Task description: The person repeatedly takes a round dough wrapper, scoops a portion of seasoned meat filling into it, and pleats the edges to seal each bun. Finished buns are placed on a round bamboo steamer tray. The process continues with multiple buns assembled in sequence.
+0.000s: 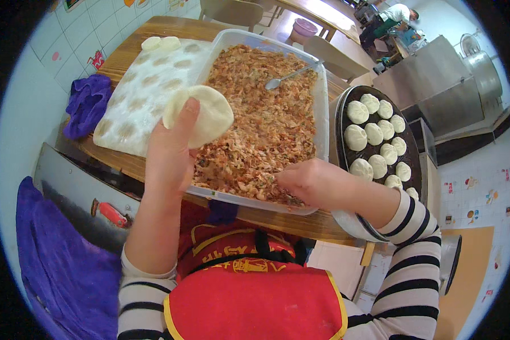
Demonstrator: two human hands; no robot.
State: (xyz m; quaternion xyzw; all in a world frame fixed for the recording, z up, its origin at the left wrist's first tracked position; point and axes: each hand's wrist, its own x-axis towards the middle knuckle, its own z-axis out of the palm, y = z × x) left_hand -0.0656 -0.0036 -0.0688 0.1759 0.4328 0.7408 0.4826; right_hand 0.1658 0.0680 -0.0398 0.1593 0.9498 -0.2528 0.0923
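Observation:
My left hand (pixel 173 150) holds a flat round dough wrapper (pixel 212 116), thumb on top, over the left side of a clear plastic tub (pixel 322 107). Chopped reddish-brown filling (pixel 260 124) covers the tub's bottom. At the tub's near right corner, my right hand (pixel 309 182) is closed, its fingertips down at the filling; what they grip is hidden. A metal spoon (pixel 273 84) rests in the far right part of the filling. To the right, several pleated buns (pixel 374 134) sit on a dark round pan (pixel 345 113).
Left of the tub lies a white floured cloth (pixel 122 116) with dough rounds (pixel 160 43) at its far end. Purple cloths (pixel 88 105) hang at the left. Chairs (pixel 232 12), a pink basin (pixel 305 27) and another person (pixel 388 25) are farther back.

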